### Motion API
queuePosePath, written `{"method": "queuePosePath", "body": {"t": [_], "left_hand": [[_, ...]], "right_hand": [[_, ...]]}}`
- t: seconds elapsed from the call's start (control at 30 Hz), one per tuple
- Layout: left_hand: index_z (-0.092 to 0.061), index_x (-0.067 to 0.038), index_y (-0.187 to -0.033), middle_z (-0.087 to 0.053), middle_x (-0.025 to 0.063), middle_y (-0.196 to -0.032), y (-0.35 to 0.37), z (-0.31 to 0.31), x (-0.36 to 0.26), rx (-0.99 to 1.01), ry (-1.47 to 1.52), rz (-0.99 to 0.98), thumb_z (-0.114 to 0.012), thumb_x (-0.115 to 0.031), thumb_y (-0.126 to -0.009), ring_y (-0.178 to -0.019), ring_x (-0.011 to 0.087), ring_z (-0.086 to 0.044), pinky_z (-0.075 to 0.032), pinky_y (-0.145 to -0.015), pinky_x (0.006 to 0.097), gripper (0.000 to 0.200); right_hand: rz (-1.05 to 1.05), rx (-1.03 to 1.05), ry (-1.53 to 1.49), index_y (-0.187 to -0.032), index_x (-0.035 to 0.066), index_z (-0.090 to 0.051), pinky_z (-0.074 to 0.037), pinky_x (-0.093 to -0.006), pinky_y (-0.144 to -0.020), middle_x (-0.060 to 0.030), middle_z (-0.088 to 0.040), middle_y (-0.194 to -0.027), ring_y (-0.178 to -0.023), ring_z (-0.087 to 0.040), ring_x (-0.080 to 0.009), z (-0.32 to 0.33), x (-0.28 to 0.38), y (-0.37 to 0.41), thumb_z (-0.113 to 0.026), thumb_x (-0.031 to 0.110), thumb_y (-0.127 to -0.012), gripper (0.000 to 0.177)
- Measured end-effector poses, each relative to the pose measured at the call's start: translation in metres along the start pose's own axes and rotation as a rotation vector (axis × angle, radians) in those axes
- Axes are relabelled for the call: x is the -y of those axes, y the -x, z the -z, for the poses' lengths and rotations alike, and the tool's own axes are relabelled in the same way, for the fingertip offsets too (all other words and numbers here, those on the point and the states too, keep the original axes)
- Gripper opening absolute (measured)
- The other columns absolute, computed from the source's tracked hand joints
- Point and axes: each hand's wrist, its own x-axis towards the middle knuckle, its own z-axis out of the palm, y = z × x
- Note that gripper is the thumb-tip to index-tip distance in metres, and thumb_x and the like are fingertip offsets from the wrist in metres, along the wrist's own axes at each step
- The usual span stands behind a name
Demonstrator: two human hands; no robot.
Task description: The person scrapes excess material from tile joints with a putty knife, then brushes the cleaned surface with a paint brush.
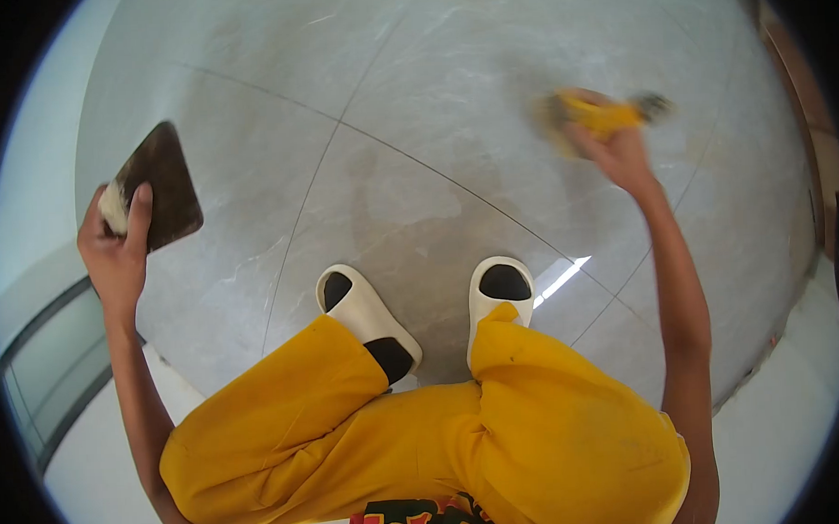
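Note:
My left hand (114,245) is closed around a dark, flat plate (172,192) with rounded corners, its thumb lying across the face. A pale, whitish patch (114,208) shows between that plate and my palm. At the upper right my right hand (614,149) grips a yellow tool (608,117), blurred by motion, low over the grey tiled floor (417,197). One end of this tool is a dark grey knob (655,108); a brownish-yellow part at its other end overlaps the floor. I cannot tell the tool's exact kind.
White slides (370,310) on my feet stand on the tiles between my hands. My yellow trousers (351,431) fill the lower middle. A white wall (55,155) runs along the left, and a brown edge (792,92) borders the floor at the right.

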Motion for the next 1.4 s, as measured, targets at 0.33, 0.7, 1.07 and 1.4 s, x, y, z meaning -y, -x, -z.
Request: {"method": "queuePosePath", "body": {"t": [0.33, 0.7, 1.07, 1.4], "left_hand": [[-0.061, 0.001, -0.093, -0.056, 0.0004, -0.078, 0.022, 0.006, 0.066, 0.083, -0.03, 0.197, -0.065, -0.025, -0.09, -0.073, 0.0074, -0.046, -0.04, -0.069, 0.0205, 0.027], [-0.062, 0.003, -0.103, -0.061, 0.0017, -0.084, 0.093, 0.033, 0.132, 0.122, 0.052, 0.469, -0.063, -0.026, -0.092, -0.075, 0.0066, -0.051, -0.041, -0.072, 0.02, 0.031], [-0.06, -0.003, -0.105, -0.056, -0.0026, -0.086, 0.092, -0.004, 0.122, 0.312, 0.391, 0.649, -0.057, -0.028, -0.094, -0.08, 0.0044, -0.049, -0.039, -0.073, 0.0214, 0.028], [-0.046, -0.002, -0.133, -0.059, 0.0115, -0.111, 0.067, -0.06, 0.006, 0.692, 1.025, 0.708, -0.042, -0.029, -0.099, -0.098, 0.0159, -0.057, -0.048, -0.086, 0.0331, 0.043]], "right_hand": [[0.384, 0.515, 0.274, -0.092, 0.001, -0.06, -0.047, -0.0458, -0.062, -0.0194, -0.062, -0.071, -0.066, -0.06, -0.0371, -0.248, 0.07, -0.187, -0.058, 0.034, -0.081, 0.035], [0.337, 0.572, 0.448, -0.084, 0.001, -0.064, -0.045, -0.0381, -0.05, -0.0166, -0.06, -0.061, -0.051, -0.058, -0.0295, -0.191, 0.109, -0.188, -0.063, 0.033, -0.082, 0.032], [-0.106, 0.56, 0.012, -0.088, 0.0, -0.065, -0.05, -0.0383, -0.062, -0.0163, -0.066, -0.077, -0.067, -0.064, -0.0305, -0.214, 0.108, -0.132, -0.071, 0.041, -0.073, 0.044], [-0.05, 0.703, -0.255, -0.107, 0.001, -0.06, -0.047, -0.0422, -0.077, -0.0169, -0.065, -0.092, -0.087, -0.061, -0.0338, -0.205, 0.226, -0.069, -0.068, 0.048, -0.077, 0.057]]}}
